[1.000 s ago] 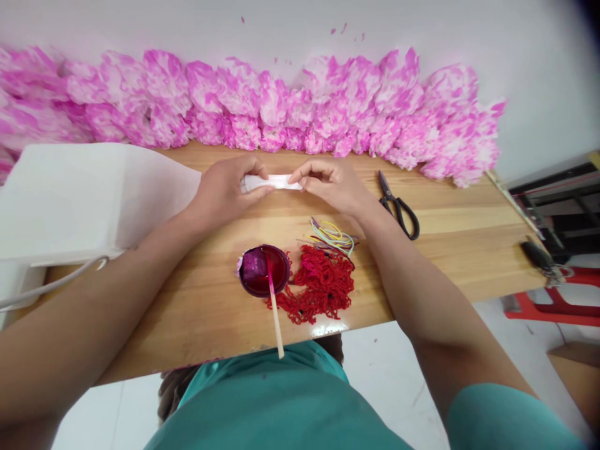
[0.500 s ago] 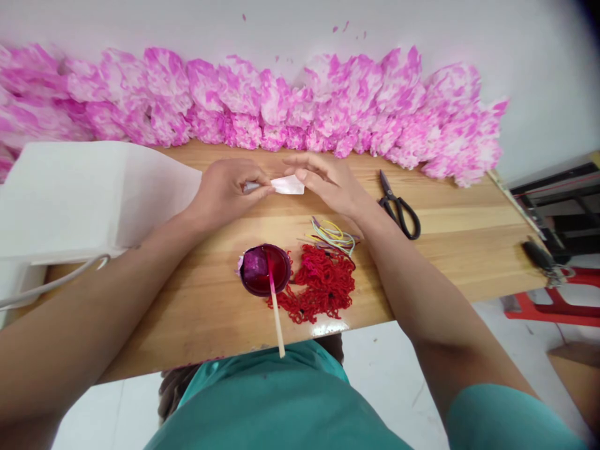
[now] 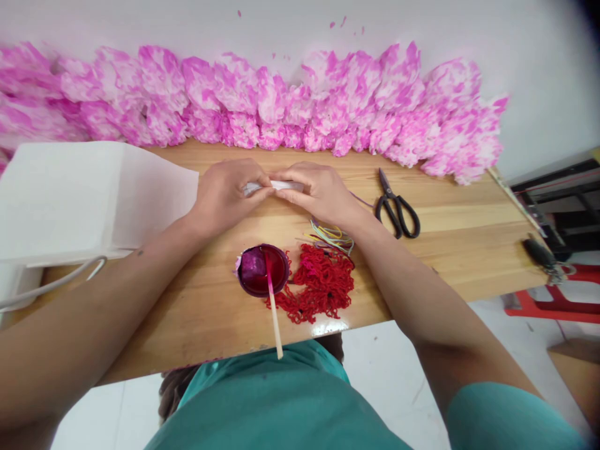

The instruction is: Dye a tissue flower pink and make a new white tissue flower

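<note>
As our left hand (image 3: pixel 229 187) and right hand (image 3: pixel 323 190) pinch a paper strip (image 3: pixel 287 185) near the table's (image 3: pixel 201 306) far edge, let's press evenly.

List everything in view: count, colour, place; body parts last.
strip: 1, white, held, centre
bowl: 1, dark purple, front centre
stick: 1, pale and pink, in bowl
yarn: 1 heap, red, right of bowl
strings: several, mixed colours, beyond yarn
scissors: 1, black, right
flowers: many, pink and white, along wall
sheets: count unclear, white, left
cord: 1, white, left
table: 1, light wood, centre
small object: 1, black, table's right end
furniture piece: 1, red, lower right
frame: 1, black, far right
box: 1, brown, lower right
floor: 1, white, below
shirt: 1, teal, bottom
left hand: 1, bare, on strip
right hand: 1, bare, on strip
</note>
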`<state>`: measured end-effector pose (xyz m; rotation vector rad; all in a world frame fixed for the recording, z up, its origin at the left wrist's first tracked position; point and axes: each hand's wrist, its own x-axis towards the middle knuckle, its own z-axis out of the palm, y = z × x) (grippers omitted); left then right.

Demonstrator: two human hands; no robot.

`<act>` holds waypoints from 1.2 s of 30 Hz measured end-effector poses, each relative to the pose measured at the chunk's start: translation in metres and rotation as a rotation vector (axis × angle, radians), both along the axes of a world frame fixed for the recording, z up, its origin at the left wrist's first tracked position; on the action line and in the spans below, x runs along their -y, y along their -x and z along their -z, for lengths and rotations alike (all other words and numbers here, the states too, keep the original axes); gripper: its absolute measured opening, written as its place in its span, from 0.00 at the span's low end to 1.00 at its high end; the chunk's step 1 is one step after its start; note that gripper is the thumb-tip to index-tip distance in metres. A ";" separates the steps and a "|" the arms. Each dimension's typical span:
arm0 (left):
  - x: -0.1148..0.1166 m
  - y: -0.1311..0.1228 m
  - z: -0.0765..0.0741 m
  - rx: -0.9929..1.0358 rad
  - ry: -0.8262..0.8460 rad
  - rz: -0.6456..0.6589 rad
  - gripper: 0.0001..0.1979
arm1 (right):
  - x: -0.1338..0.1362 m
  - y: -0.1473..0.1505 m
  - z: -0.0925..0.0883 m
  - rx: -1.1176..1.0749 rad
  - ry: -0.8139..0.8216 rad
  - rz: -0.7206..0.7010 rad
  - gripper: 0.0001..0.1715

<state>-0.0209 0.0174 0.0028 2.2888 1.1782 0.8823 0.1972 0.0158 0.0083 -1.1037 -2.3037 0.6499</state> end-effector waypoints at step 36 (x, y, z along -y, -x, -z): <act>-0.003 0.005 -0.003 -0.188 -0.129 0.045 0.20 | 0.001 0.001 -0.006 -0.016 0.049 0.179 0.06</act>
